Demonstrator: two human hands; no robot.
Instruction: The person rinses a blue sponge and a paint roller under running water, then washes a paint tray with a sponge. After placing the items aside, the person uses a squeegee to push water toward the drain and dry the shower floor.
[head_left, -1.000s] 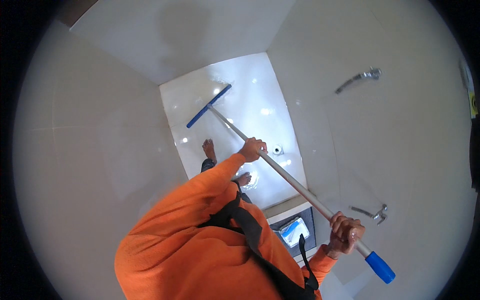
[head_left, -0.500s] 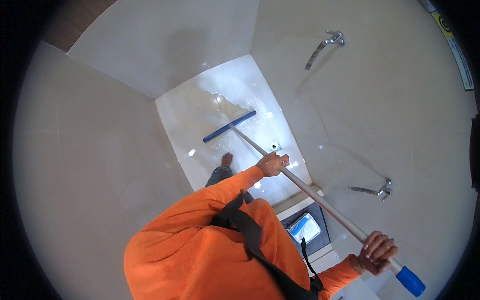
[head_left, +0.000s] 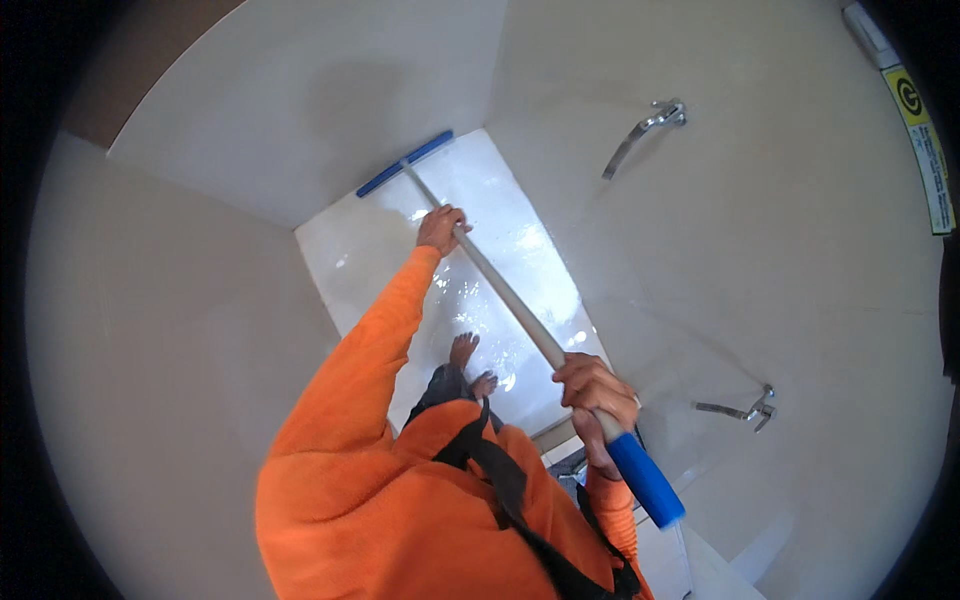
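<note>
A floor squeegee has a long whitish pole (head_left: pixel 508 298), a blue blade (head_left: pixel 432 147) and a blue end grip (head_left: pixel 647 484). My left hand (head_left: pixel 440 231) is wrapped round the pole a short way behind the blade. Farther back, my right hand (head_left: pixel 600 392) grips it just ahead of the blue end. The blade lies along the far edge of the wet white floor (head_left: pixel 520 225), at the foot of the far wall. Both my arms are in orange sleeves. My bare feet (head_left: pixel 464 349) stand on the floor below the pole.
Pale glossy walls (head_left: pixel 720 230) close in on the left, far and right sides. Two metal taps stick out of the right wall, an upper tap (head_left: pixel 672 113) and a lower tap (head_left: pixel 764 407). A dark strap (head_left: pixel 500 475) hangs across my front.
The squeegee blade has moved from mid-floor to the far wall. Both hands have gone forward with the pole, the right one also leftward. A second foot has come into view.
</note>
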